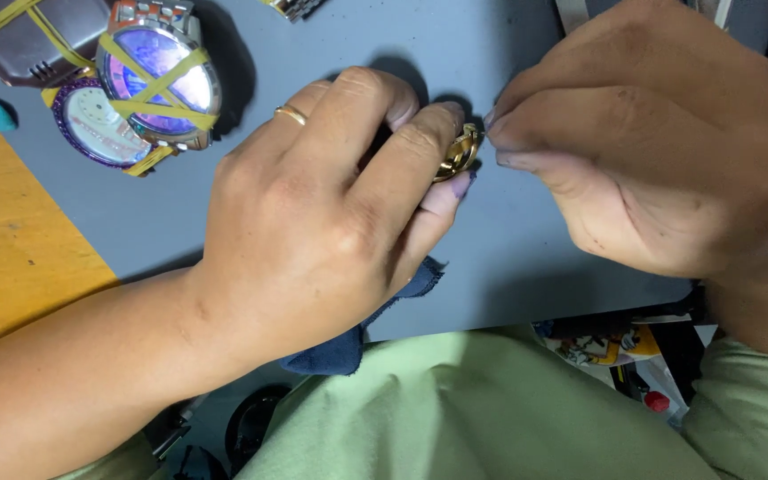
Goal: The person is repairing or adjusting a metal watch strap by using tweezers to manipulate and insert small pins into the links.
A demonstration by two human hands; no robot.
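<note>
nearest the camera, a pale green garment point(482, 409) is filling the bottom of the view, and a dark blue cloth point(348, 351) is poking out from under the left wrist at the counter's near edge. some colourful clutter point(593, 342) is lying below that edge, too small to read.

just beyond, the left hand point(313, 222) is curling over a small gold watch case point(460, 151), its grip closed on it between thumb and fingers; a gold ring point(292, 114) is sitting on one finger. the case is being held just above the grey counter point(526, 258), roughly mid-frame, tilted on edge, and mostly hidden by the fingers. the right hand point(642, 151) is meeting it from the other side, its fingertips point(504, 120) pinched tight together right at the case's rim. whether they are pinching a tiny part or tool i cannot tell; nothing is showing between them.

farther off, at the top left, two watches bound with yellow rubber bands point(148, 84) are resting on the counter beside a grey device point(33, 40), and an orange wooden surface point(11, 240) is showing at the left.

the risk, as i judge it: the case is being gripped only by its edges, so a hard push from the right fingertips could be twisting it loose, letting it drop onto the counter or off the near edge into the clutter. any small piece pinched there could be slipping away unseen.
</note>
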